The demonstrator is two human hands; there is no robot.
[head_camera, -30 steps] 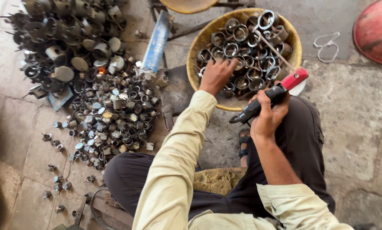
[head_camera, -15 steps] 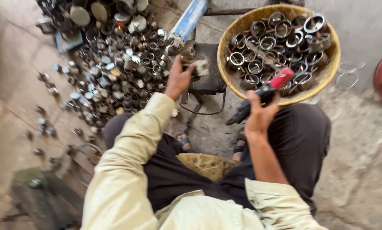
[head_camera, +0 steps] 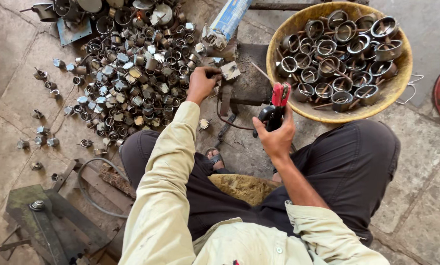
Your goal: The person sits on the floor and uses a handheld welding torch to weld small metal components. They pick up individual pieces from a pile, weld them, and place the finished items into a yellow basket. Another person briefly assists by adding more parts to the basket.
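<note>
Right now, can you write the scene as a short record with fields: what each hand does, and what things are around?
left hand: touching a small square metal piece on the dark metal block
right hand: closed around a black tool with a red head
right side: round yellow woven basket full of metal rings with sticks
left side: pile of small silver metal rings on the floor
posture: seated, legs apart

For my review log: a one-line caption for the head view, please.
Seated worker's left hand sets a metal piece on a block; right hand holds a red-tipped tool.
</note>
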